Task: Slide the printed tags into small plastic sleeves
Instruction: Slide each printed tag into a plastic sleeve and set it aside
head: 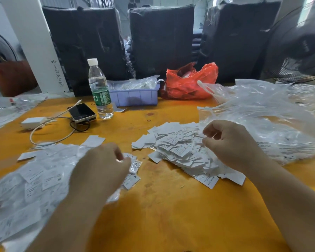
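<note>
While both hands work, the filled sleeves pile (31,180) at 8 o'clock could slump into the loose tags heap (182,151) at 2. Left hand (102,168) pinches a sleeved "S" tag (134,165); right hand (231,142) is curled, can't tell if it's holding 1.

Even daylight; wide-angle bending at edges; left hand (100,166) motion-blurred.

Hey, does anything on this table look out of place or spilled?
Nothing spilled or damaged. The water bottle stands upright and capped beside the phone. The loose tags lie in an untidy heap, as expected for this job.
</note>
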